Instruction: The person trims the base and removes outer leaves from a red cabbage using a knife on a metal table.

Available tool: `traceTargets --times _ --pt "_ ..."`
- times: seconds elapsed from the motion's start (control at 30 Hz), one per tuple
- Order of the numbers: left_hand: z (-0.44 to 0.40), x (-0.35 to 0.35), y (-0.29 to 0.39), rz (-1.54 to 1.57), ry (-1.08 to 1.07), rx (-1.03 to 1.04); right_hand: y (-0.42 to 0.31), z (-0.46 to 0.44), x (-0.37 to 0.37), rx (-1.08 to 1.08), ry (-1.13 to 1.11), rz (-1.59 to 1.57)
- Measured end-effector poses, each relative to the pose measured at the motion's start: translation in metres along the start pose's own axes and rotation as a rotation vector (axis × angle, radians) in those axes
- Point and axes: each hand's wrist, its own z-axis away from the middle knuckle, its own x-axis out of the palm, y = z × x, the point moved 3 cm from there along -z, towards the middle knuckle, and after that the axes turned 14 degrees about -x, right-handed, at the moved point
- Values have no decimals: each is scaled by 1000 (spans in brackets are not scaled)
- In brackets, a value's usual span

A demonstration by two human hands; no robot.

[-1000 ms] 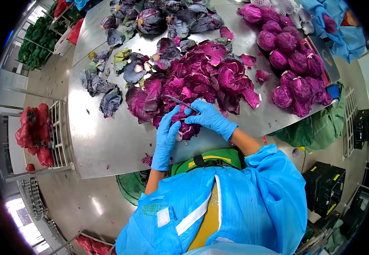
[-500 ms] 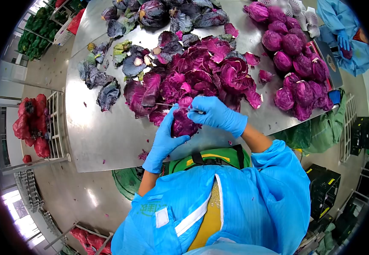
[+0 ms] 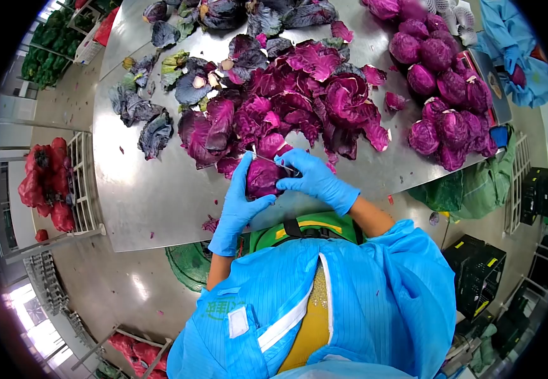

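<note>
The purple cabbage [image 3: 264, 177] sits between the left [image 3: 239, 205] and right hands [image 3: 315, 181]

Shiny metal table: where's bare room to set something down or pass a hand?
The shiny metal table is barest at near left, between the dark, curled leaves, the blue-gloved left hand and the near edge. Another nearly bare patch lies between the blue-gloved right hand and the piled, round purple cabbages. The middle is crowded by a loose magenta leaf heap.
</note>
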Motion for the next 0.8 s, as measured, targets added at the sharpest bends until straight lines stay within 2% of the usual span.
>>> traceTargets --times 0.07,0.1,0.17,0.2,0.27,0.3,0.4,0.43,0.47,0.53,0.57,0.6,0.67,0.73,0.77,0.8 --pt "-2 -2 -8 -143 76 -21 -1 2 11 -141 64 125" --pt "-2 0 -3 -60 55 -79 -6 0 11 -212 99 190" --pt "-1 8 10 109 8 -194 -16 -2 6 -304 6 474" --pt "-4 6 8 -49 53 -122 -20 -4 3 -350 -45 617" --pt "-9 -2 -2 -363 146 18 -18 -4 4 -407 -60 681" --pt "-7 -1 12 -344 114 -141 -17 -4 3 -436 -69 711" --pt "6 -4 25 -452 41 -183 1 -17 -24 -293 -12 981" --pt "9 -6 29 -451 31 -191 7 -25 -45 -237 143 999" --pt "11 -8 24 -412 43 -111 7 -30 -65 -182 300 1016" --pt "11 -16 3 -334 72 53 0 -26 -81 -70 560 853" --pt "11 -17 -6 -251 53 48 0 -18 -77 -54 544 641" --pt "12 -16 -7 -51 56 -9 4 -7 -68 167 269 447" --pt "11 -1 -9 354 51 -113 2 6 -35 258 93 161" --pt "4 9 -5 421 82 -48 3 15 4 235 163 -263" --pt "1 14 -6 403 120 -10 3 15 14 189 189 -226" --pt "-1 16 -8 384 158 29 -1 12 13 274 156 -227"
